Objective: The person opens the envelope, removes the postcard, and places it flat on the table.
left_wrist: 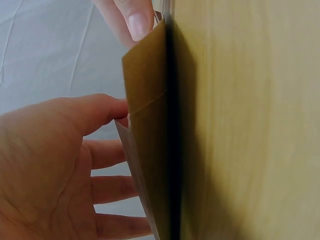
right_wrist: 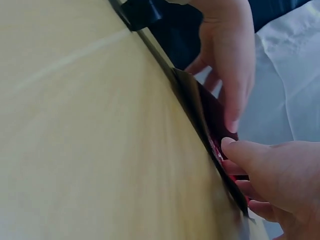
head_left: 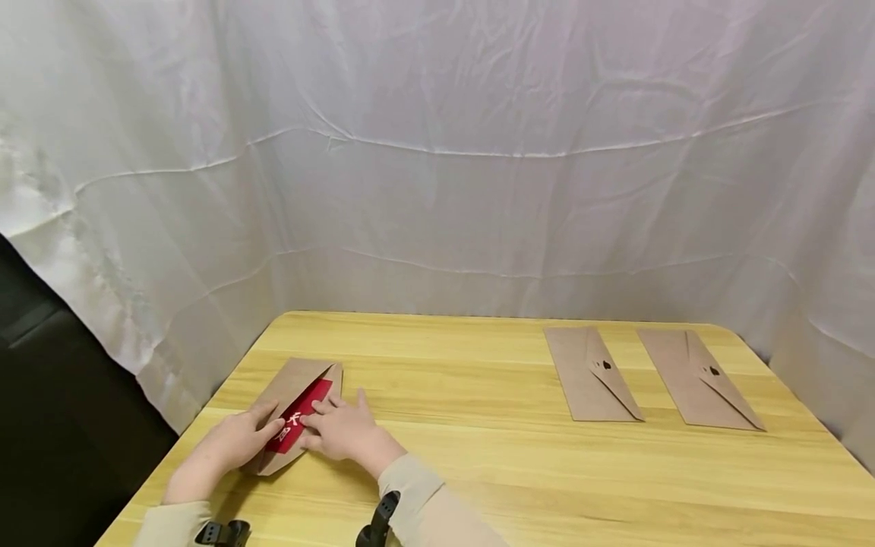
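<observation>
A brown paper envelope (head_left: 290, 380) lies at the left of the table with its flap unfolded toward the right. Inside its mouth shows a red card (head_left: 317, 393) with white characters. My left hand (head_left: 235, 441) holds the mouth's edge, thumb at the opening and fingers over the envelope's panel; the left wrist view shows that thumb (left_wrist: 107, 111) against the paper edge. Over the red card and the flap, my right hand (head_left: 345, 431) rests with its fingers spread, fingertips touching the card. In the right wrist view, part of the card is hidden behind the right fingers (right_wrist: 245, 187).
Two more brown envelopes, a nearer-to-centre one (head_left: 570, 380) and a far-right one (head_left: 673, 384), lie with flaps folded down, each with a small dark mark. The wooden table (head_left: 465, 471) is bordered behind by a pale curtain (head_left: 437, 205). Something black (head_left: 61, 410) stands left.
</observation>
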`<state>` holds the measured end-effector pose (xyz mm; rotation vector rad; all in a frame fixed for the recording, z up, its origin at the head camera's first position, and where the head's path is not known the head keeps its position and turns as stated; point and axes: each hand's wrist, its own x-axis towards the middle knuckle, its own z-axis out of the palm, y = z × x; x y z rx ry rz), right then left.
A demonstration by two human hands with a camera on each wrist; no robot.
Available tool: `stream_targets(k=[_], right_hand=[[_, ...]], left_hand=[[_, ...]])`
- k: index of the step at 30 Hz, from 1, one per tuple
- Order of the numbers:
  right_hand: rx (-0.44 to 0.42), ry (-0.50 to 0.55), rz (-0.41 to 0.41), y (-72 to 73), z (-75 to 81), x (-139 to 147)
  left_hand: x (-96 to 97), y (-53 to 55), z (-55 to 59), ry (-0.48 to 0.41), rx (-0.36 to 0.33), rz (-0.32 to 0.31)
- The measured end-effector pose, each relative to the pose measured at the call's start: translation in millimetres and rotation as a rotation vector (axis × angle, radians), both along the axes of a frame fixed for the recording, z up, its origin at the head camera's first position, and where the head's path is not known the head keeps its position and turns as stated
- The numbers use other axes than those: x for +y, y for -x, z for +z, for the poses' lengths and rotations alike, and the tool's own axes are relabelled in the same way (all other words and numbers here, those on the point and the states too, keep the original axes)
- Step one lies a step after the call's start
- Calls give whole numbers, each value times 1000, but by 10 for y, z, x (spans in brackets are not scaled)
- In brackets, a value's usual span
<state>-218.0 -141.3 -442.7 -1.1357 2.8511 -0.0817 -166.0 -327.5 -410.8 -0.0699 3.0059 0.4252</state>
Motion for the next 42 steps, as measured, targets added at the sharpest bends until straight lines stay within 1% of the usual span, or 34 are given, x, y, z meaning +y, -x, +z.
stream_targets(k=[8,12,18,21,28,34,38,42], right_hand=[[-31,24,23,99,26,101],[-23,30,54,141,24,158],[-19,68,90,190,34,217],[-19,80,93,211,48,237],[14,98,96,247,94,260],[7,154,62,277,92,278],[37,177,79,319,66,283],[85,222,104,361,28,284]], left_hand=[[-20,-7,3,22,-8,7],[-13,-6,-2,24,-8,12],[7,-5,-7,21,-8,23],[9,0,-12,19,-8,26],[21,0,-1,19,-3,21],[26,-3,6,25,-17,30],[24,-2,3,25,-15,34],[34,1,-9,21,0,17]])
